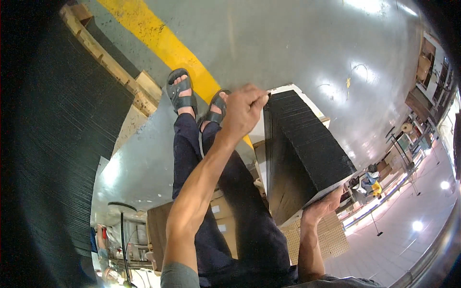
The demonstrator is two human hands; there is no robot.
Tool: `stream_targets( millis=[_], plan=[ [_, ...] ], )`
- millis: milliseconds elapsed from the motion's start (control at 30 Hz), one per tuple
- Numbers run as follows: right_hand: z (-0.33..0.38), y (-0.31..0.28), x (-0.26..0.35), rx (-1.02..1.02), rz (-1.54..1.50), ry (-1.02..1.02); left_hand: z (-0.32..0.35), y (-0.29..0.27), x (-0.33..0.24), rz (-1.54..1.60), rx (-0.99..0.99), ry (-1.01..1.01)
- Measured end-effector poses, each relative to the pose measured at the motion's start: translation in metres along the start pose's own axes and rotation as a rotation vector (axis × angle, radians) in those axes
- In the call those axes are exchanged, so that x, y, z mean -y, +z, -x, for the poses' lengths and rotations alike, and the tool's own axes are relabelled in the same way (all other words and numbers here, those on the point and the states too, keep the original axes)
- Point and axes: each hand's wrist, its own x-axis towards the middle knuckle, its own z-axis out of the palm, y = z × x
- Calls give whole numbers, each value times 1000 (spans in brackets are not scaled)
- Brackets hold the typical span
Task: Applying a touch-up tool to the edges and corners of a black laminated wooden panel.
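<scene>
A block-shaped stack of thin black sheets (312, 144) stands in front of me to the right, its layers showing as fine lines. My left hand (245, 108) is closed at the far left corner of this stack, thumb and fingers together. What those fingers pinch, if anything, is hidden. At the stack's near end, my right hand (324, 206) rests against the lower edge with its fingers stretched out to the right. Under the far end a white board (293, 88) sticks out.
A much larger black stack (62, 129) fills the left side, beside a wooden pallet (108, 65). My sandalled feet stand near a yellow floor stripe (163, 43). Cardboard boxes (225, 225) appear behind my legs. People (372, 180) are far off at the right.
</scene>
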Motion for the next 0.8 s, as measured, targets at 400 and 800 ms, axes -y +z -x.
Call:
stream_targets(
  millis=[400,800],
  plan=[
    [0,-8,-4,-11,48,240,10,6,-4,35,-43,50],
    [1,-15,-19,-15,10,198,39,27,-28,113,-274,-18]
  ],
)
